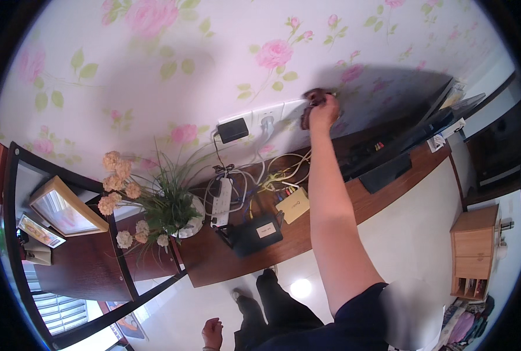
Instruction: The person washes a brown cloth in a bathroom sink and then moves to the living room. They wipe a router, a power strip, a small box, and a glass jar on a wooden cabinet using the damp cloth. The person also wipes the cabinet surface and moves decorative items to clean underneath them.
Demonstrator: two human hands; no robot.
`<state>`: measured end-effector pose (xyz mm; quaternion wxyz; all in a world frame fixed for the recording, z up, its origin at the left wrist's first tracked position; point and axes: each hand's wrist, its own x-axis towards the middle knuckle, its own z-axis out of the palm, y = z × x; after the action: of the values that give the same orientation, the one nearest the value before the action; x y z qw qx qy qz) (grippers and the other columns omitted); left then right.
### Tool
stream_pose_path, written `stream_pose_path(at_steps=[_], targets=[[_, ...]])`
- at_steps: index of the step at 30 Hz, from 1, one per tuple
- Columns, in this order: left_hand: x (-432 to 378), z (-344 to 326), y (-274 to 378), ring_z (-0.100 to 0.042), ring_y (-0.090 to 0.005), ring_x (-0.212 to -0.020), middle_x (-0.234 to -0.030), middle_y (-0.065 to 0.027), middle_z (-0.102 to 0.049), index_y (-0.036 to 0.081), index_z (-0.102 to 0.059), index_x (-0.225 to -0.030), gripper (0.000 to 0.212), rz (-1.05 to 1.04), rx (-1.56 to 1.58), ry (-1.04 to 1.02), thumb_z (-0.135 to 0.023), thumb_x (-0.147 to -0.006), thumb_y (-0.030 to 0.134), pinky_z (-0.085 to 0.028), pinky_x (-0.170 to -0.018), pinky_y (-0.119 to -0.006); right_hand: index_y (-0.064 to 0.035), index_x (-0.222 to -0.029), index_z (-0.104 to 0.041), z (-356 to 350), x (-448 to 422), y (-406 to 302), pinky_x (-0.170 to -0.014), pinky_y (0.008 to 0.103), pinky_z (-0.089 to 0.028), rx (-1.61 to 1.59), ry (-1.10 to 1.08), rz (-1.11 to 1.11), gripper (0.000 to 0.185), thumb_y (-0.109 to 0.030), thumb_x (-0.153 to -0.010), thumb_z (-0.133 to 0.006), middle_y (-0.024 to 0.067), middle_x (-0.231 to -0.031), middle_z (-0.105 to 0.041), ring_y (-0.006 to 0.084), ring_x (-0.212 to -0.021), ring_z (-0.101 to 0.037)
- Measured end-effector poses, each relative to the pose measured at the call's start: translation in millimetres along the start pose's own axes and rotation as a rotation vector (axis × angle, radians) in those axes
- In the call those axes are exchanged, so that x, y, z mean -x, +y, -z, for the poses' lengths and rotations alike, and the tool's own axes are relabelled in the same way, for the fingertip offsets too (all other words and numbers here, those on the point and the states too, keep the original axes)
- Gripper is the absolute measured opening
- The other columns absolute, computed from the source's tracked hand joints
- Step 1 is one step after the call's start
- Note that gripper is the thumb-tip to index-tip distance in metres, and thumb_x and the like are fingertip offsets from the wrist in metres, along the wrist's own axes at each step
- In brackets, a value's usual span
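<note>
My right hand (324, 115) is stretched out to the wall and closed on a dark brown cloth (315, 96), which lies against the right end of a white wall socket panel (290, 109). A white plug (267, 123) sits in the panel's middle, and a black power adapter (233, 130) is plugged in at its left. Low in the view, my left hand (212, 333) hangs beside my legs with its fingers curled; nothing shows in it, though its palm is partly hidden.
On the wooden cabinet top (199, 267) stand a potted plant (189, 219), a white power strip (221, 202), a black router (254, 237), a yellowish box (293, 205), tangled cables and a television (422, 127). A shelf unit with a picture frame (102, 224) is at left.
</note>
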<state>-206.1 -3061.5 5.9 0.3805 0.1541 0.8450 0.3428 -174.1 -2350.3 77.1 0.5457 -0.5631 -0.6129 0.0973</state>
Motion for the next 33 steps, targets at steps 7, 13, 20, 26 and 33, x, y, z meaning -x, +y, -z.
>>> stream_pose_path(at_steps=[7, 13, 20, 26, 33], targets=[[17, -8, -31, -0.060, -0.0182, -0.071, -0.085, -0.0106, -0.062, 0.001, -0.059, -0.099, 0.020, 0.020, -0.082, -0.047, -0.055, -0.083, 0.012, -0.050, -0.066, -0.031, 0.0053, -0.111, -0.048, 16, -34, 5, -0.090, 0.0442, -0.041, -0.055, -0.169, -0.367, 0.030, -0.001, -0.081, -0.046, 0.0253, -0.117, -0.045, 0.0404, -0.107, -0.046], [4, -22, -25, -0.061, -0.0265, -0.082, -0.094, -0.0142, -0.063, 0.006, -0.060, -0.102, 0.022, -0.044, -0.253, -0.149, -0.056, -0.083, 0.015, -0.049, -0.073, -0.035, -0.0025, -0.103, -0.059, 32, 40, -32, -0.079, 0.0358, -0.045, -0.028, -0.480, 0.162, 0.027, -0.001, -0.078, -0.051, 0.0168, -0.101, -0.059, 0.0351, -0.090, -0.057], [-28, -18, -31, -0.061, -0.0301, -0.079, -0.084, -0.0150, -0.062, 0.004, -0.061, -0.093, 0.016, -0.161, -0.219, -0.057, -0.058, -0.079, 0.012, -0.049, -0.070, -0.035, -0.0082, -0.120, -0.047, 139, 163, -2, -0.083, 0.0333, -0.043, -1.269, -0.797, -1.073, 0.040, -0.026, -0.084, -0.052, 0.0078, -0.109, -0.054, 0.0212, -0.098, -0.053], [-36, -19, -22, -0.061, -0.0267, -0.075, -0.081, -0.0145, -0.062, 0.006, -0.061, -0.094, 0.015, -0.121, -0.179, -0.086, -0.055, -0.080, 0.010, -0.049, -0.068, -0.033, -0.0120, -0.126, -0.040, 249, 297, 17, -0.069, 0.0362, -0.048, -1.300, -0.897, -1.487, 0.063, -0.056, -0.082, -0.048, 0.0070, -0.107, -0.053, 0.0223, -0.091, -0.055], [-91, -61, -50, -0.056, -0.0114, -0.066, -0.075, -0.0065, -0.062, 0.005, -0.061, -0.093, 0.013, -0.079, -0.147, -0.215, -0.058, -0.082, 0.011, -0.047, -0.062, -0.026, -0.0097, -0.124, -0.045, 275, 389, 111, -0.079, 0.0329, -0.046, -0.699, -1.004, -1.298, 0.043, -0.012, -0.082, -0.056, 0.0089, -0.110, -0.055, 0.0214, -0.097, -0.054]])
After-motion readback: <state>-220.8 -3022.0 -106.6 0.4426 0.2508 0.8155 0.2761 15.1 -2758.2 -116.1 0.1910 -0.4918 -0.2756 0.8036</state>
